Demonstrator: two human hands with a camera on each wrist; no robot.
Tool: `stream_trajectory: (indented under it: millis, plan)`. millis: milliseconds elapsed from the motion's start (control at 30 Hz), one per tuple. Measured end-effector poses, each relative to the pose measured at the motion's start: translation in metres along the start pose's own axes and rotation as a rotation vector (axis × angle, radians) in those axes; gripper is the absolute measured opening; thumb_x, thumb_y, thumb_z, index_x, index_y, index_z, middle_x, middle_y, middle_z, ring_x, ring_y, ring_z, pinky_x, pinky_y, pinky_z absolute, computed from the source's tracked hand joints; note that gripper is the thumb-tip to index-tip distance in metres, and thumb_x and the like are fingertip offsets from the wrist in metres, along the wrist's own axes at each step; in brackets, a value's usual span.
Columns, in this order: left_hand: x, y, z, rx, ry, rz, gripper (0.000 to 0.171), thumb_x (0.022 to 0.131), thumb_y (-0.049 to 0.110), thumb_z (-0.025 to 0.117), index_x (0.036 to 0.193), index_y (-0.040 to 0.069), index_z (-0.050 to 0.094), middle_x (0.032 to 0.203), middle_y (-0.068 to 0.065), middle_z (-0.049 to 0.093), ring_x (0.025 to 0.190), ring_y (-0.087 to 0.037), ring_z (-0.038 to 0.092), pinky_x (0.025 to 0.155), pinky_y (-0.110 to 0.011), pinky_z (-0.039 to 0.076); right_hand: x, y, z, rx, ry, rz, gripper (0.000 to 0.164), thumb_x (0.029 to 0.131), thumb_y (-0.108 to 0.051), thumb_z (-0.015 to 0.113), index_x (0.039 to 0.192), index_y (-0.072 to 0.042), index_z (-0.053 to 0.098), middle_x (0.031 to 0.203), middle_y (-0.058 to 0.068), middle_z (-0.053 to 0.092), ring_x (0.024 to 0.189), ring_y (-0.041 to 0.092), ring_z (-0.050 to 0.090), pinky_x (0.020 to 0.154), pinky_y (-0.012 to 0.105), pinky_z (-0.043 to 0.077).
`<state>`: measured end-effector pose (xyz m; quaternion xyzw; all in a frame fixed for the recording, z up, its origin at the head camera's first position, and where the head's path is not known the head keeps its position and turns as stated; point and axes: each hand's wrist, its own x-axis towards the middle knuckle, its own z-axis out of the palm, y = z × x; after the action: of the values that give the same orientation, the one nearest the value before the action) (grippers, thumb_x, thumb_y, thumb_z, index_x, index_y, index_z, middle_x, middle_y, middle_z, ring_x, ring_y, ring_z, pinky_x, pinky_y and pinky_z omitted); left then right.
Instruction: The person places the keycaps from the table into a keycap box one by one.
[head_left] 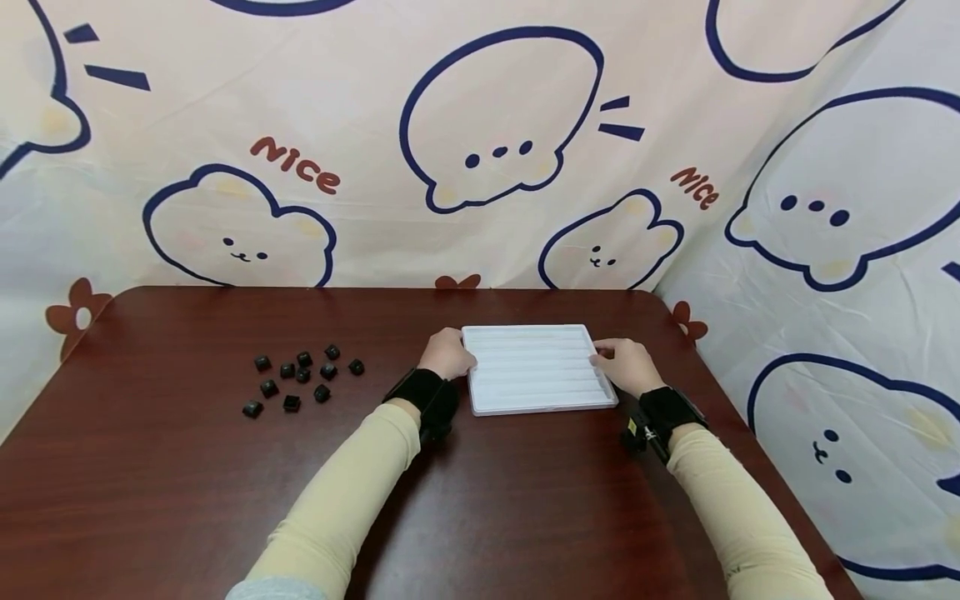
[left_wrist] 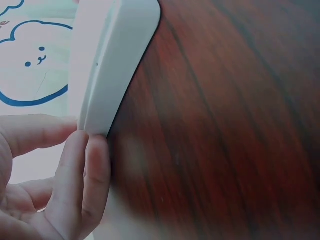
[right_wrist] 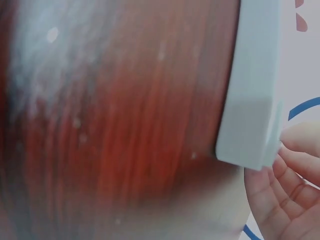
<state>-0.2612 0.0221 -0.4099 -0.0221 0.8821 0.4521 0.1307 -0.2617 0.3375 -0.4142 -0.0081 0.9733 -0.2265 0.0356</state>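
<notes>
A flat white rectangular tray (head_left: 542, 368) with several parallel ridges lies on the brown table, right of the middle. My left hand (head_left: 447, 355) pinches its left edge. In the left wrist view, the thumb and fingers (left_wrist: 95, 170) meet around the tray's white side (left_wrist: 117, 65). On the opposite side, my right hand (head_left: 627, 367) holds the right edge between thumb and fingers. The right wrist view shows these fingers (right_wrist: 270, 195) at a corner of the tray (right_wrist: 250, 95). Both wrists carry black straps.
Several small black cube-like pieces (head_left: 303, 375) lie scattered on the left half of the wooden table (head_left: 172, 492). Behind the table and along its right side hangs a pale cloth (head_left: 375, 242) printed with blue-outlined cartoon shapes.
</notes>
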Motion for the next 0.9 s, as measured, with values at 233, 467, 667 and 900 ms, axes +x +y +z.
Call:
stream_trajectory:
  millis: [233,467,667,900]
  plan:
    - [-0.012,-0.008,-0.009,0.089,0.014,0.059,0.034,0.090,0.000,0.069,0.123,-0.007,0.066,0.108,-0.016,0.069,0.076,-0.022,0.056,0.063,-0.027,0.042,0.001,-0.006,0.004,0.028,-0.024,-0.013,0.040,0.102,-0.016,0.064,0.134,0.008,0.062,0.102,0.018,0.065,0.088,0.030,0.056,0.076,0.039,0.044]
    - [-0.022,-0.020,-0.020,0.122,-0.002,0.070,0.040,0.091,0.002,0.070,0.130,-0.007,0.063,0.119,-0.018,0.068,0.081,-0.024,0.057,0.067,-0.028,0.044,-0.003,-0.014,0.011,0.125,-0.073,-0.009,0.040,0.101,-0.014,0.066,0.134,0.008,0.062,0.096,0.015,0.063,0.084,0.025,0.060,0.073,0.032,0.057]
    - [-0.023,-0.023,-0.025,0.073,-0.019,0.032,0.049,0.091,0.000,0.069,0.138,-0.006,0.057,0.112,-0.017,0.067,0.069,-0.019,0.054,0.060,-0.025,0.042,-0.003,-0.018,0.013,0.178,-0.094,0.007,0.042,0.100,-0.013,0.068,0.135,0.008,0.060,0.097,0.015,0.061,0.087,0.027,0.061,0.077,0.034,0.060]
    - [-0.029,-0.024,-0.030,0.078,-0.029,0.068,0.048,0.091,-0.003,0.067,0.138,-0.007,0.058,0.119,-0.017,0.066,0.077,-0.022,0.055,0.062,-0.026,0.042,-0.004,-0.021,0.014,0.210,-0.095,0.017,0.042,0.100,-0.013,0.068,0.136,0.008,0.060,0.095,0.014,0.060,0.084,0.024,0.063,0.077,0.034,0.060]
